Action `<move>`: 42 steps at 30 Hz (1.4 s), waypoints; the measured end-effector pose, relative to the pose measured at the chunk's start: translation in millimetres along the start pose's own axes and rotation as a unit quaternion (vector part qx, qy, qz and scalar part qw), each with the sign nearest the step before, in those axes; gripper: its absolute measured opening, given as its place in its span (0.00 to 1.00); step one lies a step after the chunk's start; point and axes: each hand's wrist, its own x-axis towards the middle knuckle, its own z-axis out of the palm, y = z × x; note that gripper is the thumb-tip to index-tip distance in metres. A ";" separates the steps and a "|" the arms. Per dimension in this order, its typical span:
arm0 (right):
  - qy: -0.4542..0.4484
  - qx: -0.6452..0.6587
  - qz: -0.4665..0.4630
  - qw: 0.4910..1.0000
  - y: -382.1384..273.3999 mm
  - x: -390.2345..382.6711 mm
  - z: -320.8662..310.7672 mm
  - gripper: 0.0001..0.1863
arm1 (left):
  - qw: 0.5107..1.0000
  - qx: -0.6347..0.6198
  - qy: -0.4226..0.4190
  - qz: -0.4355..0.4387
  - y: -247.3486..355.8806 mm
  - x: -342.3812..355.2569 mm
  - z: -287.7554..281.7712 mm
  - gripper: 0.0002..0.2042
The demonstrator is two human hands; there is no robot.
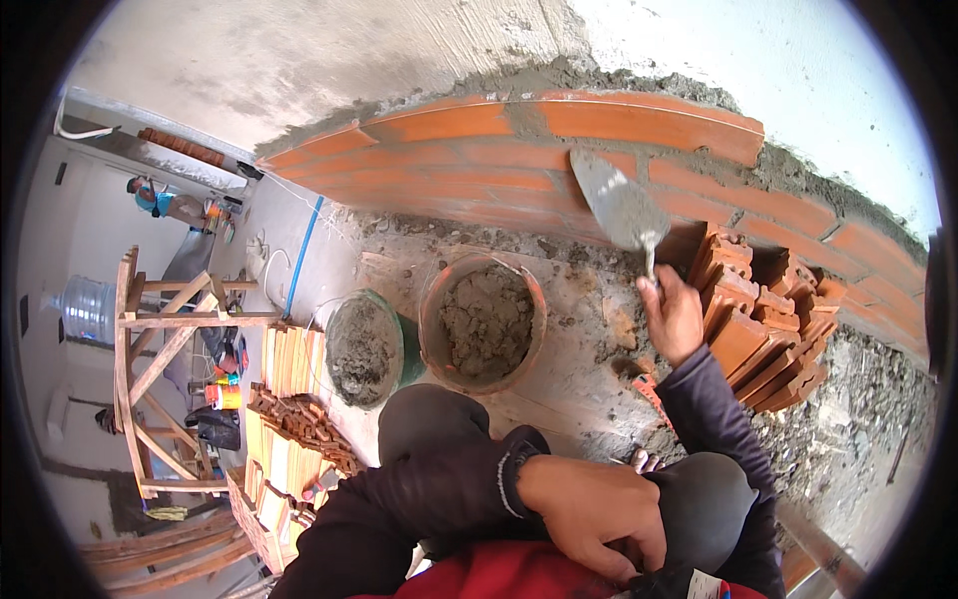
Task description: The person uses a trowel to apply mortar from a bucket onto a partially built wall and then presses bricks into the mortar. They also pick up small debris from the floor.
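My right hand (675, 317) is closed around the handle of a pointed trowel (616, 203). The blade, smeared with grey mortar, is held up at the face of a low wall of orange hollow bricks (449, 158). My left hand (594, 507), with a bracelet at the wrist, lies across my lap by my right knee. Its fingers curl downward, and whatever they may hold is hidden. In front of my knees stands a bucket of mortar (487, 317), and a green bucket (364, 349) with more mortar is to its left.
Loose hollow bricks (743, 339) are stacked against the wall beside my right forearm. Rubble (848, 429) covers the ground at right. Further left are a wooden trestle (165, 374), brick stacks (294, 359), a blue pipe (304, 255) and another person (160, 200) in the distance.
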 end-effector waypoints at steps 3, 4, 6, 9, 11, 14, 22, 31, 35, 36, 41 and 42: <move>-0.047 0.038 0.055 0.997 5.2 -29.9 -6.1 0.15 | 0.995 -0.048 0.092 -0.004 10.1 4.7 -15.1 0.09; -0.037 0.059 0.024 0.997 7.5 -37.8 -5.2 0.14 | 0.991 -0.045 0.126 -0.001 16.5 4.9 -22.9 0.09; -0.080 0.102 0.052 0.990 8.6 -49.2 -6.2 0.13 | 0.965 0.076 0.251 0.001 33.1 -2.0 -44.8 0.13; -0.044 0.165 -0.001 0.985 36.4 -59.5 3.8 0.09 | 0.847 0.099 0.522 -0.012 24.8 -1.2 -69.5 0.18; -0.056 0.213 0.077 0.972 22.5 -63.4 -3.0 0.06 | 0.784 0.167 0.596 -0.045 30.8 9.0 -101.3 0.22; -0.024 0.277 0.083 0.957 39.2 -86.2 23.9 0.05 | 0.735 0.241 0.632 -0.054 15.5 11.8 -139.4 0.29; -0.006 0.328 0.123 0.937 34.2 -94.4 28.7 0.05 | 0.698 0.277 0.659 -0.047 -31.8 15.4 -178.8 0.30; 0.023 0.307 0.030 0.951 20.3 -78.7 10.8 0.05 | 0.667 0.326 0.667 -0.069 -30.8 18.7 -175.6 0.29; 0.022 0.321 0.045 0.946 20.0 -80.5 15.7 0.05 | 0.623 0.402 0.664 -0.094 -24.1 18.3 -171.3 0.29; 0.022 0.326 0.053 0.944 20.9 -81.2 17.4 0.05 | 0.593 0.456 0.656 -0.100 -20.5 20.6 -170.4 0.29; 0.025 0.359 0.083 0.929 22.1 -84.9 24.9 0.06 | 0.465 0.701 0.533 -0.096 -6.0 34.2 -176.8 0.28; 0.035 0.357 0.074 0.931 22.8 -83.8 26.4 0.06 | 0.450 0.736 0.493 -0.112 -7.0 36.2 -178.6 0.28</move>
